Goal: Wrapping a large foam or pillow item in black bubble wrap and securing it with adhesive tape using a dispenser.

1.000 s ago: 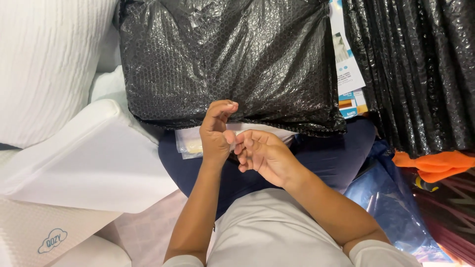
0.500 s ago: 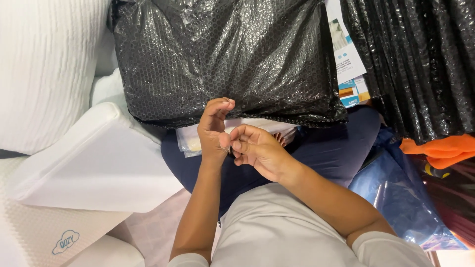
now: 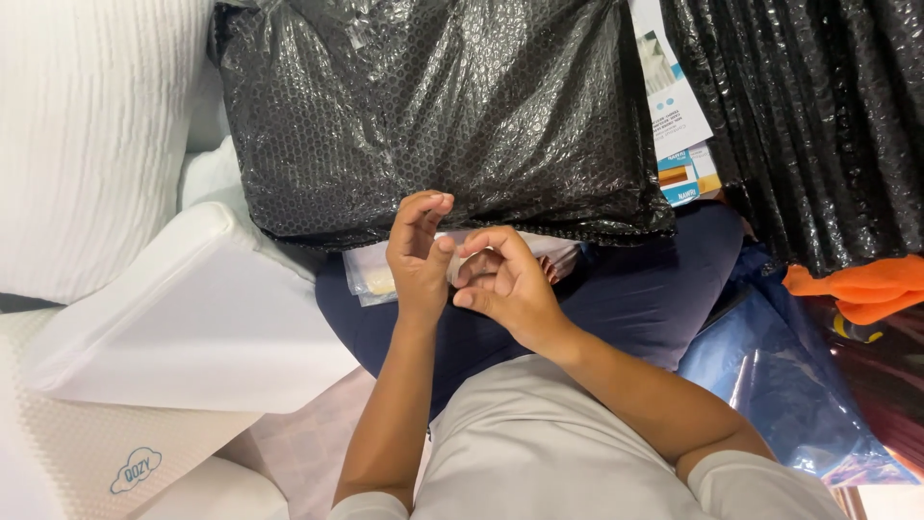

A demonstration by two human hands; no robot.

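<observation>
My left hand [image 3: 416, 258] is raised with its fingers curled and apart, just in front of a large black bubble-wrap package [image 3: 443, 106]. My right hand [image 3: 508, 284] meets it, bent fingertips touching the left thumb. Nothing visible lies in either hand; whether the right fingers pinch something tiny I cannot tell. Beneath the hands a clear plastic packet [image 3: 371, 277] with pale contents rests on my dark blue lap [image 3: 626, 299], partly under the package.
White foam pillows [image 3: 192, 318] and a ribbed white cushion [image 3: 91, 135] lie at the left. More black bubble-wrap [image 3: 818, 116] hangs at the right, with an orange cloth [image 3: 857, 289], a blue plastic bag [image 3: 770, 385] and a printed card [image 3: 674, 116].
Both hands stay together in front of the package. The right fingers have curled in closer to the left thumb, and the left fingers have spread slightly.
</observation>
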